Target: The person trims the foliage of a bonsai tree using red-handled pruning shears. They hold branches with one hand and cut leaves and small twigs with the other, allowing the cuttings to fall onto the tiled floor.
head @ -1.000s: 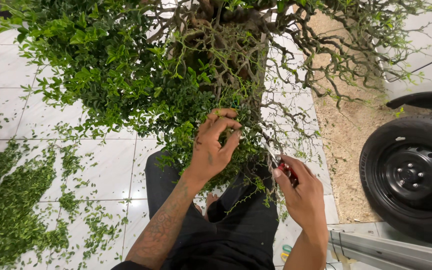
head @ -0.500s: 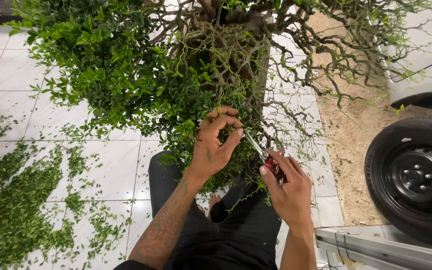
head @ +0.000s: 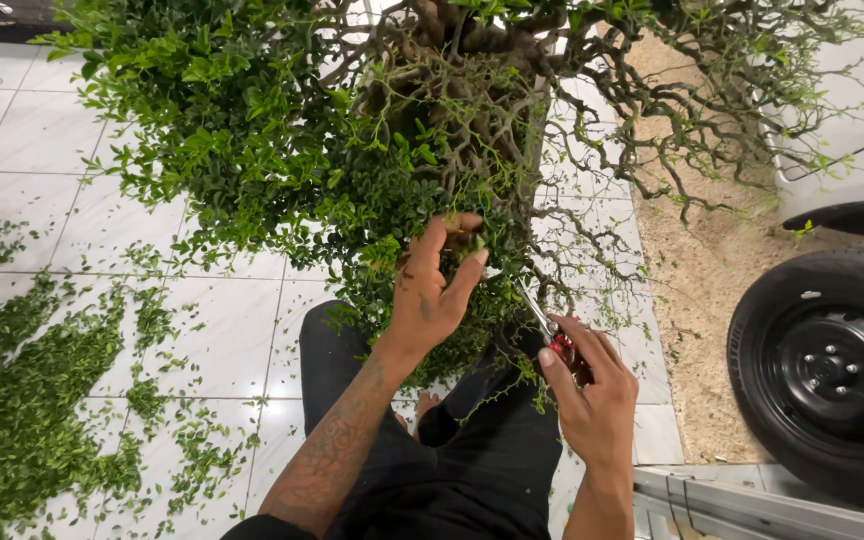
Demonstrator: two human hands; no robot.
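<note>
Green leaves of the small-leaved shrub (head: 252, 140) filled the space just above the fingers. The left hand (head: 432, 290) pinched a leafy twig (head: 472, 238) between thumb and curled fingers (head: 430, 240). Just right of them, the right hand (head: 592, 385) was wrapped around red-handled pruning shears (head: 550, 335), whose blades pointed up toward the twig. Clippings (head: 22, 400) lay on the white tile floor (head: 12, 130), well left of the fingers; a car tyre (head: 832, 375) stood well to their right.

No packages, labels, signs or screens visible anywhere in view.
</note>
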